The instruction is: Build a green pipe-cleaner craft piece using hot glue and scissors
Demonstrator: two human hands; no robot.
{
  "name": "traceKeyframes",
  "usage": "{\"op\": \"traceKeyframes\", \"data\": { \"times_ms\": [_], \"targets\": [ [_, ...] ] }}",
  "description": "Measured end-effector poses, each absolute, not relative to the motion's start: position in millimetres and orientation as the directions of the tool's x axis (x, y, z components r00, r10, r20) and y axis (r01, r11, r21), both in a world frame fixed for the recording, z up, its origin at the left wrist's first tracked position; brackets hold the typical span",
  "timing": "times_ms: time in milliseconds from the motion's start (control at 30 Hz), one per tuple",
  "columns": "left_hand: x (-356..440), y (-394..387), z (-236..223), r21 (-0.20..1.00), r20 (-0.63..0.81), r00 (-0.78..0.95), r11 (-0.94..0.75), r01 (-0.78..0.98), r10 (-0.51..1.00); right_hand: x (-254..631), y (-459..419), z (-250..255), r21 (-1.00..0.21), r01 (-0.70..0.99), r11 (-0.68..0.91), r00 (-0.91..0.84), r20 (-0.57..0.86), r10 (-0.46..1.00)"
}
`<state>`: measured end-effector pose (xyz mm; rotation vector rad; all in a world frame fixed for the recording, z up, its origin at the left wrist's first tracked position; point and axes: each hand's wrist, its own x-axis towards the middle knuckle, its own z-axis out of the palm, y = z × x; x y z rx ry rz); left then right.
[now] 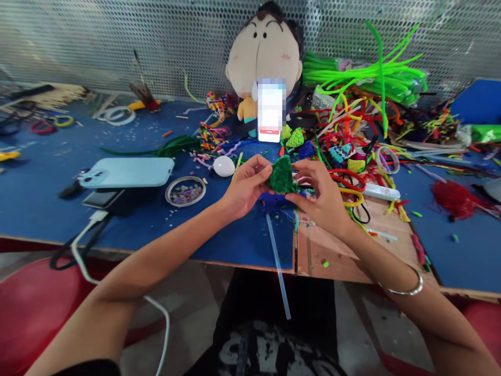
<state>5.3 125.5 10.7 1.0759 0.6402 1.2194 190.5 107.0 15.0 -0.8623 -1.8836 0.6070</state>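
Between my hands, above the table's front half, is a small dark green fuzzy piece [282, 175], roughly triangular, that looks made of chenille stem. My left hand [250, 183] pinches its left edge with thumb and fingers. On the other side, my right hand [323, 193] is curled with thumb and fingertips at the piece's right edge. A clear glue stick [278, 266] lies below them, sticking out past the table edge. Close by on the left is a white egg-shaped object [224, 166]. Something dark blue under the piece is partly hidden.
A lit phone [270, 109] leans on a plush doll [262, 52] at the back. Bright green chenille stems [368, 78] and several small colourful pieces crowd the right. To the left lie a light blue phone [129, 172], a round dish of beads [185, 191] and scissors [43, 127].
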Motion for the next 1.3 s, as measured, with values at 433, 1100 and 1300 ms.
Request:
{"op": "traceKeyframes", "data": {
  "times_ms": [433,1100,1300],
  "targets": [
    [-2.6,131.5,12.5,0.932,0.146,0.396,0.008,-0.363,0.907,190.6,94.5,17.0,-0.474,0.462,0.750,-0.325,0.696,0.641],
    [-3.8,112.6,15.0,0.397,0.888,0.081,-0.844,0.360,0.452,188.2,93.4,17.3,-0.721,0.272,0.638,-0.329,0.553,0.765],
    [-1.4,113.3,6.0,0.429,0.883,0.085,-0.868,0.249,0.461,186.1,93.4,16.6,-0.737,0.219,0.640,-0.279,0.581,0.765]
  ]
}}
